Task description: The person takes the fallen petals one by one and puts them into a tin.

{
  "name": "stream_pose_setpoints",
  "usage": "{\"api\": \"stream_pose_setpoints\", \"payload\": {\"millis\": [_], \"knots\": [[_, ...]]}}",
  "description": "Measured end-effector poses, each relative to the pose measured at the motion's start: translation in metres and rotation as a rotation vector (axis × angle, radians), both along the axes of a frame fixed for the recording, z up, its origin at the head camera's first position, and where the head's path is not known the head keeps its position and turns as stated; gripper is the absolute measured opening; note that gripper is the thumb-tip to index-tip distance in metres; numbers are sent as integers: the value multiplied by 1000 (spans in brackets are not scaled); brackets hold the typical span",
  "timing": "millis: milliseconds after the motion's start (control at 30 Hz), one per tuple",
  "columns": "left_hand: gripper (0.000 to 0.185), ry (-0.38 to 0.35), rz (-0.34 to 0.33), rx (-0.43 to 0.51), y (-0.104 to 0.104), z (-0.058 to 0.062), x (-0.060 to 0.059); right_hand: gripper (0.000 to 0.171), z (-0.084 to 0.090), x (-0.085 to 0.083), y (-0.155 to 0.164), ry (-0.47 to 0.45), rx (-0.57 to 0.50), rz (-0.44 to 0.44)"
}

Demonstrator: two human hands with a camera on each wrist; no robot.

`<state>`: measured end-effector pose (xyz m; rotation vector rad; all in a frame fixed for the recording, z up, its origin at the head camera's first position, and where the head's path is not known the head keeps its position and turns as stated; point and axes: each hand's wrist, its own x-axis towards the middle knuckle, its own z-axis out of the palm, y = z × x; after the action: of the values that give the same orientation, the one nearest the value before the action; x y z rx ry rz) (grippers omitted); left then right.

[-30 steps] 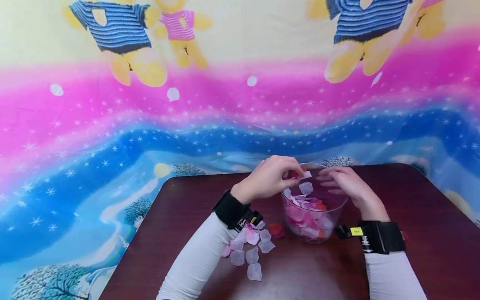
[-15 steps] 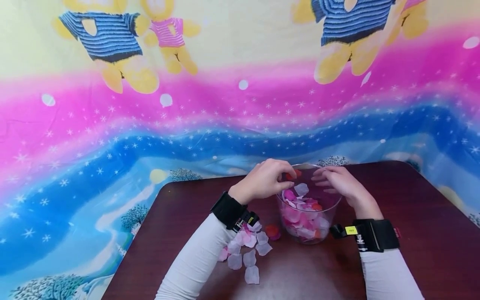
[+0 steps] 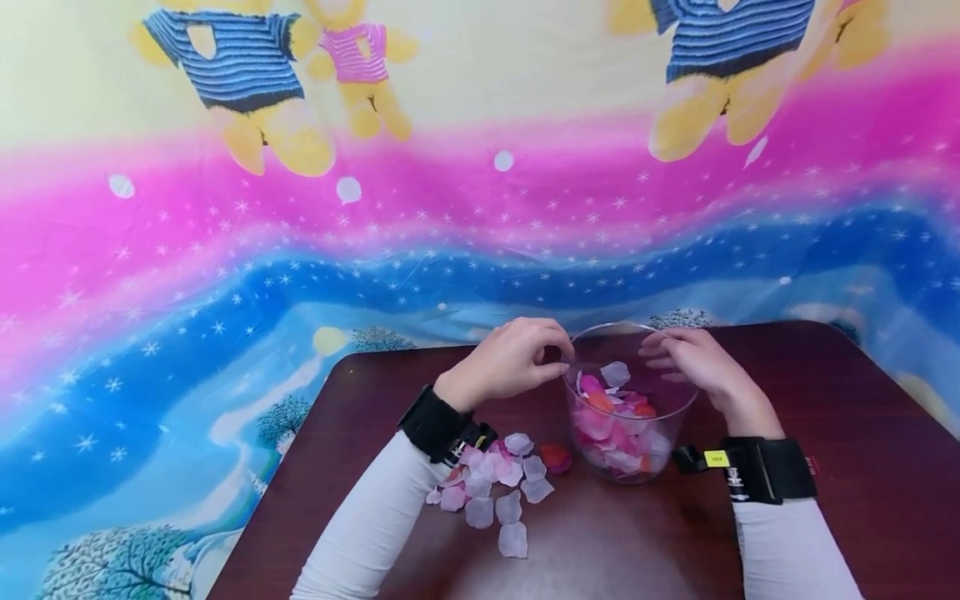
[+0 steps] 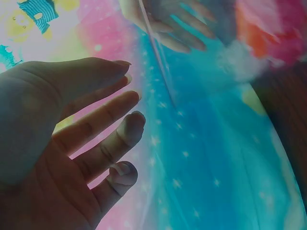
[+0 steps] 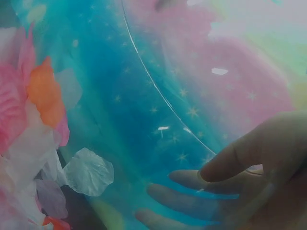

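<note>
A clear bowl (image 3: 630, 450) stands on the table, partly filled with pink, white and orange-red petals (image 3: 611, 417). One pale petal (image 3: 615, 374) clings to its inner wall above the heap. Beside the left rim, my left hand (image 3: 513, 358) holds nothing; in the left wrist view its fingers (image 4: 103, 120) are spread and loosely bent. My right hand (image 3: 697, 371) holds the bowl at its right rim. The right wrist view shows the rim running between the thumb (image 5: 240, 153) and the fingers, which are seen through the clear wall.
Loose white and pink petals (image 3: 487, 483) lie on the dark table (image 3: 637, 550) left of the bowl. A small red stack of petals (image 3: 556, 457) sits close to the bowl's base. Behind the table hangs a printed cloth (image 3: 480, 208).
My left hand has let white and red petals fall into the bowl and moved left, away from its opening. An orange-red petal now lies on the heap. The right hand stays at the rim.
</note>
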<state>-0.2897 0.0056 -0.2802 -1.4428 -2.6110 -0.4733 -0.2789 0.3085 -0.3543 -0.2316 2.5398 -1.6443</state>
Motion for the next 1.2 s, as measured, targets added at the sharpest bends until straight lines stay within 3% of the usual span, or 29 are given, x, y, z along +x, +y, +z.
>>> {"api": "stream_pose_setpoints", "payload": {"millis": [133, 267, 533, 667, 767, 1000, 1200], "knots": [[13, 8, 30, -41, -29, -11, 9, 49, 0, -1, 1, -26, -41, 47], [12, -28, 51, -101, -53, -28, 24, 49, 0, -3, 8, -90, -106, 88], [23, -134, 72, -263, -81, -74, 64, 56, 2, -5, 18, -183, -193, 137], [25, -98, 87, -318, -88, -102, 83, 58, 1, -2, 18, -159, -134, 184], [27, -39, 103, -347, -89, -116, 93, 58, 0, 0, 20, -130, -91, 203], [19, 66, 166, -344, -81, -128, 101, 64, 2, 0, 18, -81, -66, 177], [8, 60, 118, -268, -76, -134, 98, 66, -2, -2, 14, -78, -62, 169]]}}
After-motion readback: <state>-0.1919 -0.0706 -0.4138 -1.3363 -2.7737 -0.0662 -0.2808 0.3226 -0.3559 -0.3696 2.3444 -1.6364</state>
